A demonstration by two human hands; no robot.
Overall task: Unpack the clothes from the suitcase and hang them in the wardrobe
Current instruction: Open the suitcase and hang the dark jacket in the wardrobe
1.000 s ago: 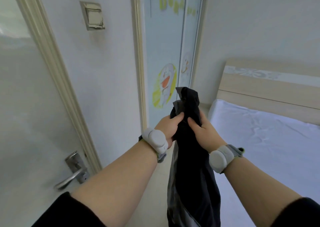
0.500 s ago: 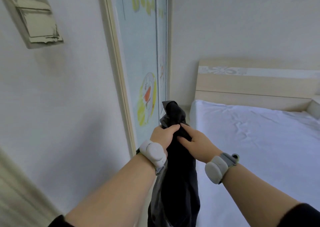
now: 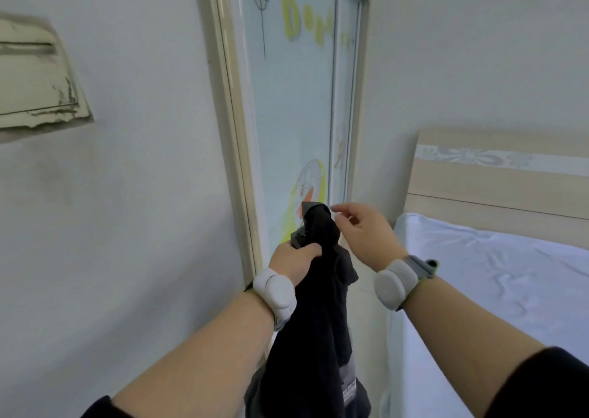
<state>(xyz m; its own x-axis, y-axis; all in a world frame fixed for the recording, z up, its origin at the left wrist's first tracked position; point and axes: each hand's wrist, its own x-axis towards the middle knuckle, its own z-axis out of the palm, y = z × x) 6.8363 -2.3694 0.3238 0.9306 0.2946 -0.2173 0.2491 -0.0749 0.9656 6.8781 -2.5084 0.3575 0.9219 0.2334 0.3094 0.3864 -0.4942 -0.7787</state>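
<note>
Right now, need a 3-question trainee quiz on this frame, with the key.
1. True or false: the right hand grips the dark garment.
2. What lies to the person's right? A) the bed B) a desk C) a sink
3. Short answer: which hand holds the garment up in front of the wardrobe door?

Key
1. False: its fingers are loose, beside the top of the garment.
2. A
3. The left hand, with its fingers curled round the cloth.
</note>
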